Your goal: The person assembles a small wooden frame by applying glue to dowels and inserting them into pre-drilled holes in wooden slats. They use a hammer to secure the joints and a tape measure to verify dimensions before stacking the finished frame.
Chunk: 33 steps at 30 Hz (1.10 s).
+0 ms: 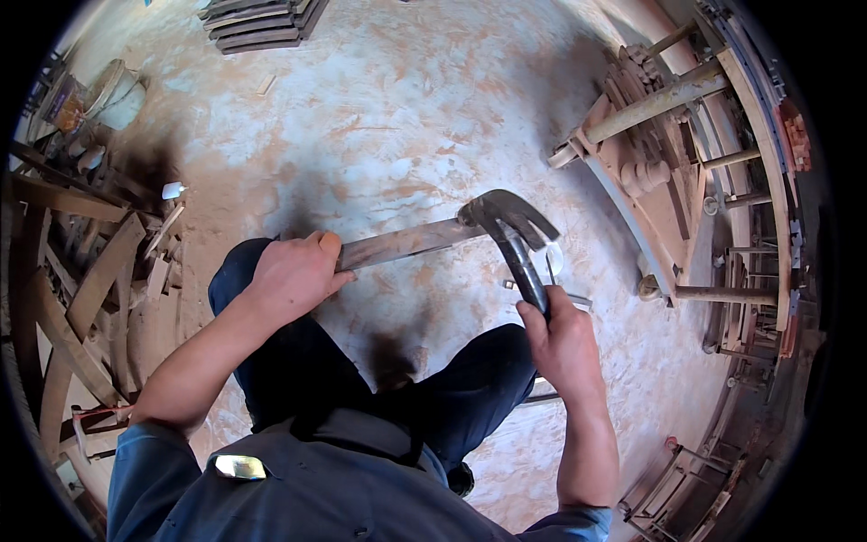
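My left hand (293, 278) is closed around one end of a flat, narrow wooden strip (406, 244), held out over my knees. In my right hand (565, 343) is a claw hammer (517, 248) with a dark handle. The hammer's face meets the far end of the strip or lies right over it; which of the two I cannot tell. Its claw curves down to the right. A thin dark rod shows just above my right fingers, and whether they hold it is unclear.
Wood offcuts (99, 289) heap up on the left below a white bucket (120, 98). A small white bottle (172, 191) lies near them. Stacked dark boards (257, 23) sit at the far end. On the right stands a rack (655, 104) with turned wooden pieces.
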### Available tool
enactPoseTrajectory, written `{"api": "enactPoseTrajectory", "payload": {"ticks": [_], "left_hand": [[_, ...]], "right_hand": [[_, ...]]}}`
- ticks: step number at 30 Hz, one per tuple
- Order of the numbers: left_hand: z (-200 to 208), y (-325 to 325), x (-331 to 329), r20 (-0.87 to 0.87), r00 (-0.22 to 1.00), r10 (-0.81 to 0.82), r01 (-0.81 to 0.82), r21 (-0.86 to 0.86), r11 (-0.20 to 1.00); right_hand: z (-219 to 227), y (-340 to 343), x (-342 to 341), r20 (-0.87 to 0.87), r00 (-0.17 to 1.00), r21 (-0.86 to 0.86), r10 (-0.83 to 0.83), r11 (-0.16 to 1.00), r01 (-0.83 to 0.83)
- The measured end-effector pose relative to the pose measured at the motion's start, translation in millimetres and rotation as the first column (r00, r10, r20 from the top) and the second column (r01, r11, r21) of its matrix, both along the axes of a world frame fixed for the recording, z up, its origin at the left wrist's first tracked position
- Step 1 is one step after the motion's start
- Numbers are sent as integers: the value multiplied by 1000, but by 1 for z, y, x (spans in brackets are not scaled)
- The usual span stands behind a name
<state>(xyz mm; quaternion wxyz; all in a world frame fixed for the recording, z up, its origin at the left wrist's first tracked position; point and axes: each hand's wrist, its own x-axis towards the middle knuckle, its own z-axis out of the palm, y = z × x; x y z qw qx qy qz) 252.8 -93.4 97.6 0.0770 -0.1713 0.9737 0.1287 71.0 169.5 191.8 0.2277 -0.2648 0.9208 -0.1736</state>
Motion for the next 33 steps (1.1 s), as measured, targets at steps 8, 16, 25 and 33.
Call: {"api": "enactPoseTrajectory", "payload": {"ticks": [8,16,25,33], "left_hand": [[-3,5,0,4,1000,-9,9,-22,1000],[0,3,4,-15,1000,-10,10,-19,1000],[3,-1,-3,-22,1000,-12,12,17,1000],[-3,1,-3,-67,997,-27,28,13,1000]], "right_hand": [[-15,8,2,-53,998,12,35,999,-35],[-16,11,7,-17,998,-89,-55,995,54],[-6,-13,27,-15,976,-140,216,966,-216],[-28,-31,37,-34,946,15,323,946,-323]]}}
